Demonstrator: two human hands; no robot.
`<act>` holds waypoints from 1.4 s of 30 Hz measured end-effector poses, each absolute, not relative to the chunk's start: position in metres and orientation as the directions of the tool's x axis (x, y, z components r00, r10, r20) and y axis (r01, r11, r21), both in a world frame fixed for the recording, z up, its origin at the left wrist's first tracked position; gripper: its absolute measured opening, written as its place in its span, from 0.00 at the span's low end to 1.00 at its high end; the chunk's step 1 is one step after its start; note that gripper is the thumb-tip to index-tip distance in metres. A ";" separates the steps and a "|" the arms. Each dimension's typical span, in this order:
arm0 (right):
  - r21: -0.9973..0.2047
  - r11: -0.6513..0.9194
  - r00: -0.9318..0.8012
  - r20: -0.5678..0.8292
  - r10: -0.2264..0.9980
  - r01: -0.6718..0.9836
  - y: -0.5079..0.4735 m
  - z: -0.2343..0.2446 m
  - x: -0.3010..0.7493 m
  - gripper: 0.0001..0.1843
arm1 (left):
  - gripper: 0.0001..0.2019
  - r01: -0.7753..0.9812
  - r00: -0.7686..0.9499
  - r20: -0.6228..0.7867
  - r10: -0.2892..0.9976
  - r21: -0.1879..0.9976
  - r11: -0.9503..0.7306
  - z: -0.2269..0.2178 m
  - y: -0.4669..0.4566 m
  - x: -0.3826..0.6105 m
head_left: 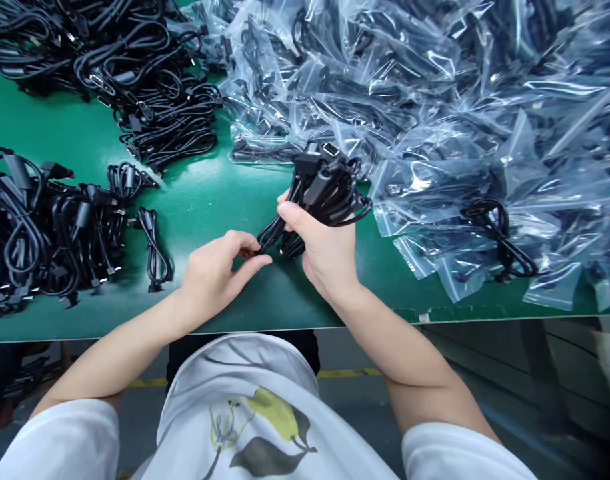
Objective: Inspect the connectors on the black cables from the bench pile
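Observation:
My right hand (329,250) is wrapped round a bunch of coiled black cables (325,187), held just above the green table near its front edge. Connector ends stick up at the top of the bunch. My left hand (225,270) pinches the lower left end of the same bunch between thumb and fingers; the exact part in the pinch is mostly hidden by the fingertips. A single tied black cable (155,250) lies on the table to the left of my left hand.
A pile of coiled black cables (45,227) lies at the left, and a larger cable heap (159,113) behind it. Clear plastic bags with cables (409,120) cover the back and right. One loose cable (502,237) rests on the bags. The green table (205,190) ends close to my body.

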State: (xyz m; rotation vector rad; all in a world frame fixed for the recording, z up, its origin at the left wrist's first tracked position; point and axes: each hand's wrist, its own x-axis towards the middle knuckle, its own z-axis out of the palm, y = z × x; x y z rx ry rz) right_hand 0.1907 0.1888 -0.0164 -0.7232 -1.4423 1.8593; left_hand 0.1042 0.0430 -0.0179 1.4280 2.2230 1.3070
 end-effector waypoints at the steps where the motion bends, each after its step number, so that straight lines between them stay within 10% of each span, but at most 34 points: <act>1: -0.966 -0.189 -0.625 -0.040 0.780 -0.175 0.190 -0.015 0.190 0.05 | 0.10 0.504 -0.557 0.183 0.810 0.850 0.154 -0.016 0.043 0.103; 4: -0.947 -0.265 -0.651 -0.086 0.754 -0.182 0.194 -0.010 0.190 0.07 | 0.13 -0.025 -0.529 -0.126 0.839 0.991 0.133 -0.009 0.045 0.098; 8: -0.940 -0.282 -0.676 -0.082 0.733 -0.192 0.196 -0.007 0.191 0.08 | 0.18 -0.480 -0.342 -0.327 0.881 0.867 0.135 -0.008 0.049 0.089; 22: -0.956 -0.155 -0.687 0.063 0.724 -0.251 0.191 -0.012 0.200 0.08 | 0.13 -0.665 -0.152 -0.313 0.937 0.734 0.138 -0.016 0.050 0.083; 28: -0.951 -0.241 -0.737 -0.020 0.676 -0.195 0.196 -0.008 0.200 0.11 | 0.14 -0.543 -0.168 -0.296 0.941 0.824 0.162 -0.018 0.052 0.085; 32: -0.917 -0.385 -0.765 -0.173 0.621 -0.105 0.200 -0.008 0.199 0.14 | 0.10 0.023 -0.388 -0.177 0.905 0.979 0.201 -0.008 0.040 0.079; 35: -0.904 -0.418 -0.797 -0.189 0.574 -0.087 0.202 -0.012 0.199 0.14 | 0.11 0.516 -0.703 0.111 0.703 0.759 0.397 0.000 0.007 0.070; 39: -0.938 -0.344 -0.912 -0.171 0.374 0.035 0.204 -0.017 0.194 0.14 | 0.21 0.612 -0.785 0.224 0.577 0.423 0.668 -0.013 -0.044 0.069; 42: -0.977 -0.093 -0.945 -0.210 0.251 0.193 0.204 -0.012 0.175 0.10 | 0.18 0.640 -0.756 0.170 0.632 0.392 0.660 -0.034 -0.063 0.072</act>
